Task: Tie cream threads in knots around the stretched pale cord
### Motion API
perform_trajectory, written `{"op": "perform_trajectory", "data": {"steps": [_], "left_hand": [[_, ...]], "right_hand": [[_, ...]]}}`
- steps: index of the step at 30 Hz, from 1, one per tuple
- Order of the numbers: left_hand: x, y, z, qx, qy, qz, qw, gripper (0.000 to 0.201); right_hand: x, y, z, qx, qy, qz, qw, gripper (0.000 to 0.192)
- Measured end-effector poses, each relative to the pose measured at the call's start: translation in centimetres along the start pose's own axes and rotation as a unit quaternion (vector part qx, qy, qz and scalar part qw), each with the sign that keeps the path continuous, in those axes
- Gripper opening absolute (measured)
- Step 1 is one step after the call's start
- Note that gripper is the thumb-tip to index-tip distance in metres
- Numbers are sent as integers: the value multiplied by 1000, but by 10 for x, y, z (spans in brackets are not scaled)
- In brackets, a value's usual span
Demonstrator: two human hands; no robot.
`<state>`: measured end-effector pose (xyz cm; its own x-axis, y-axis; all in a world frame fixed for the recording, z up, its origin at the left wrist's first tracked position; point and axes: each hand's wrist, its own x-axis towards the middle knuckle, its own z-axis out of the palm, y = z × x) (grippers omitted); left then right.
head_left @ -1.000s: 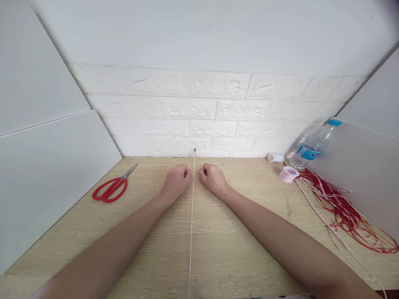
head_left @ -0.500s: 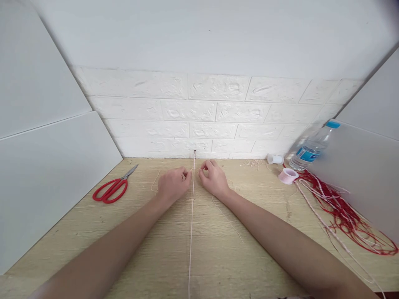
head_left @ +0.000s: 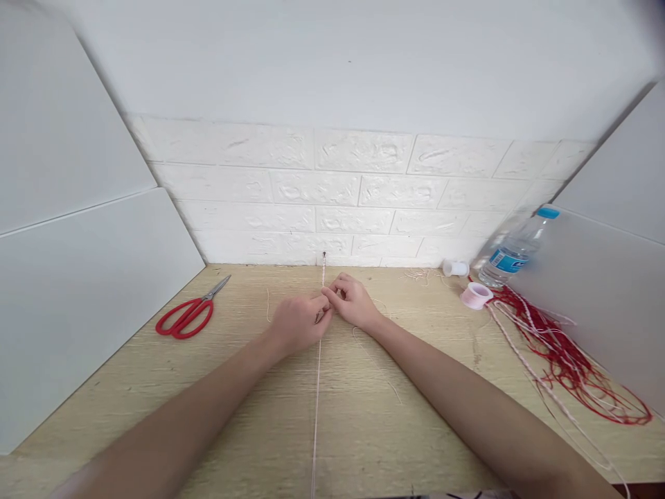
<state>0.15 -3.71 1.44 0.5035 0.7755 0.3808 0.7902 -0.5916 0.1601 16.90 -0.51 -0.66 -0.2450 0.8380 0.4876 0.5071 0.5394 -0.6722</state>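
A pink cord (head_left: 316, 388) runs straight along the worktop (head_left: 156, 388), from a small pin (head_left: 325, 255) at the foot of the brick wall (head_left: 337, 187) toward my body; its long axis points directly away from me. My left hand (head_left: 297, 323) lies just left of the cord and my right hand (head_left: 354, 302) just right of it, the two meeting over the cord a short way on my side of the pin. Both grips are drawn together, fingertips pinched at the cord where the hands touch; whether each pinch holds the taut cord itself or a loose side strand is too fine to tell. Neither hand is clearly nearer: the cord passes between them. Loose pale strands curl on either side of the cord near the hands. The red scissors (head_left: 185, 315) lie well to the left of the cord; a pink spool (head_left: 475, 295), a water bottle (head_left: 512, 251) and a tangle of red threads (head_left: 566, 360) lie well to its right.
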Motion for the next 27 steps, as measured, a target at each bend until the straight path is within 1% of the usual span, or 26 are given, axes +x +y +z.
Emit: {"op": "perform_trajectory", "data": {"steps": [4, 8, 9, 11, 14, 16, 18, 20, 27], "left_hand": [[-1, 0, 1, -17, -4, 22, 1000, 28], [-1, 0, -3, -56, -12, 30, 998, 22], [-1, -1, -4, -67, -8, 27, 997, 21], [0, -3, -5, -85, 12, 6, 996, 21], [2, -8, -4, -101, 56, -57, 992, 19], [4, -13, -2, -113, 64, -90, 987, 21], [6, -17, 2, -128, 45, -82, 987, 30], [8, -19, 5, -139, 26, -58, 988, 33], [10, -16, 3, -157, 10, -30, 987, 21]], "right_hand": [[1, 1, -1, 25, -18, 2, 1000, 19], [0, 2, -1, 33, -16, 0, 999, 3], [0, 2, -1, 34, -15, -7, 999, 3], [-1, 3, -1, 30, -13, -27, 999, 11], [-3, 3, 0, 14, -9, -43, 999, 16], [-4, 3, 0, 5, -8, -43, 999, 17], [-5, 2, 1, -2, -7, -42, 999, 17], [-6, 2, 1, -10, -6, -45, 999, 16], [-10, 0, 3, -16, 2, -71, 997, 17]]}}
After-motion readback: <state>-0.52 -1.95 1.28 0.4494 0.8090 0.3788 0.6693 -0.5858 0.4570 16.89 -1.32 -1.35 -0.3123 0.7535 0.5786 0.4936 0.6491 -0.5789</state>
